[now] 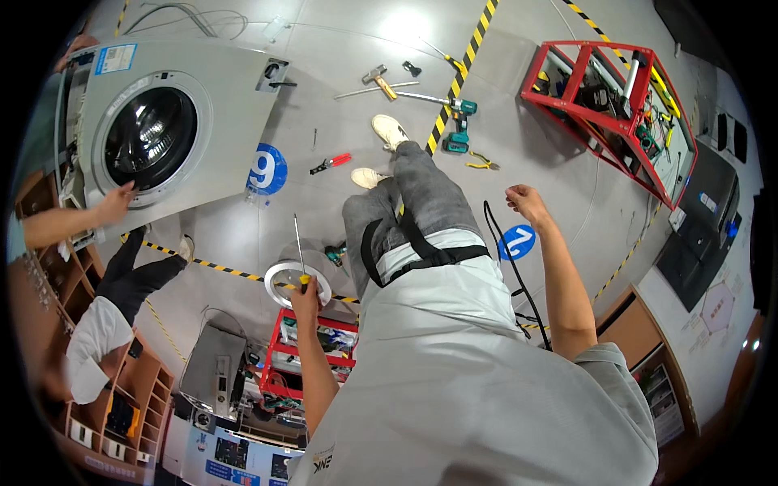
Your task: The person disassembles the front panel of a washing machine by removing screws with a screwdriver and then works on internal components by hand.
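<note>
My left hand (305, 301) is closed round the yellow-and-black handle of a screwdriver (299, 249), its long shaft pointing away from me. Behind it is a round washing machine door ring (275, 285), silver-white; I cannot tell whether the hand touches it. Out to the right, my right hand (527, 202) is raised with curled fingers pressed together; anything in them is too small to make out. A black cord (513, 271) hangs beside that hand, apart from it. At the far left stands a grey front-loading washing machine (231, 105) with a dark round opening.
Another person's hand (116, 202) is at the machine's opening. On the floor lie a hammer (381, 83), red-handled pliers (331, 164), a green cordless drill (459, 125) and yellow-handled pliers (483, 161). A red tool rack (567, 104) stands at the far right, another red rack (279, 364) near left.
</note>
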Demonstrator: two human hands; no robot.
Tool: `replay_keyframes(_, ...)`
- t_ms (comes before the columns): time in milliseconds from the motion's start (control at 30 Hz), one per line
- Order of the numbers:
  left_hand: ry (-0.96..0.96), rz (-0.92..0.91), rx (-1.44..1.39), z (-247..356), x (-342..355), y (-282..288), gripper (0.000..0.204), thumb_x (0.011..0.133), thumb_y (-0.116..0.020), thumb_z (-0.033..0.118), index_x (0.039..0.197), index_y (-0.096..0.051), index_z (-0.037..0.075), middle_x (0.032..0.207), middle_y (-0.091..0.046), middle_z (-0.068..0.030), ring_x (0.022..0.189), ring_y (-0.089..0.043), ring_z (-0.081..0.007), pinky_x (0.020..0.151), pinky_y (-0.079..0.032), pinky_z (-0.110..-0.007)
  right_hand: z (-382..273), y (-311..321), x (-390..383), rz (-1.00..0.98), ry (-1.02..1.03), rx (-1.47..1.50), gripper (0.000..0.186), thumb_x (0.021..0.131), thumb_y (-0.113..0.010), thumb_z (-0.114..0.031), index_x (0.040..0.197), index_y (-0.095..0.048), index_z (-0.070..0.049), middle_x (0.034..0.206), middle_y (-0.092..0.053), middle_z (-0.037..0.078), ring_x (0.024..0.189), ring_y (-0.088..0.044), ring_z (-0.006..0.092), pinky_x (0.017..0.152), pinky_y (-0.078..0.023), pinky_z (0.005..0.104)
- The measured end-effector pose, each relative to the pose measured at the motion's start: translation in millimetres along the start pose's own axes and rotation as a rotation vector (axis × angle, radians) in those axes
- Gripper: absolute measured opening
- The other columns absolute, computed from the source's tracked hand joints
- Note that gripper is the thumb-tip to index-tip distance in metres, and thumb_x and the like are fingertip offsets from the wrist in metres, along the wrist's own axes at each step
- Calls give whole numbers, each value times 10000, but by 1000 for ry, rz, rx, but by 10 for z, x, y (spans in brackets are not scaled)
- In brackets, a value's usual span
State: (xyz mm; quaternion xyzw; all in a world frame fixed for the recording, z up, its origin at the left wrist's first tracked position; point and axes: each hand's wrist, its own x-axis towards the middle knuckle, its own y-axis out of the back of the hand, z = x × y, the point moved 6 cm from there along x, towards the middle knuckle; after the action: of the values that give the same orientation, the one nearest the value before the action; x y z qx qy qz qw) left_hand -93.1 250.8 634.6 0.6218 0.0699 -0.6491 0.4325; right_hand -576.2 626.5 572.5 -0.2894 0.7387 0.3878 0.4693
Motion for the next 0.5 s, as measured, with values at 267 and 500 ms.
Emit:
replay_keyframes(267,-222,18,177,32,258,220,417,846,-691,361,657,-589,4,500,-517,-40,386,-490,-141,385,-369,-308,606,-245,-332,61,29,171,250,932,-605,-230,1042,-622,-6,831,-635,40,722,-586,106,631,-469,221)
replay_keyframes(500,-250,97,241,-484,539,787,484,817,-685,430,666,-625,-26,501,-540,-63,419,-549,-159,433,-452,-337,1222,-798,-729,39,-32,205,202,933,-596,-205,1049,-620,-42,826,-636,26,711,-596,110,634,-482,244)
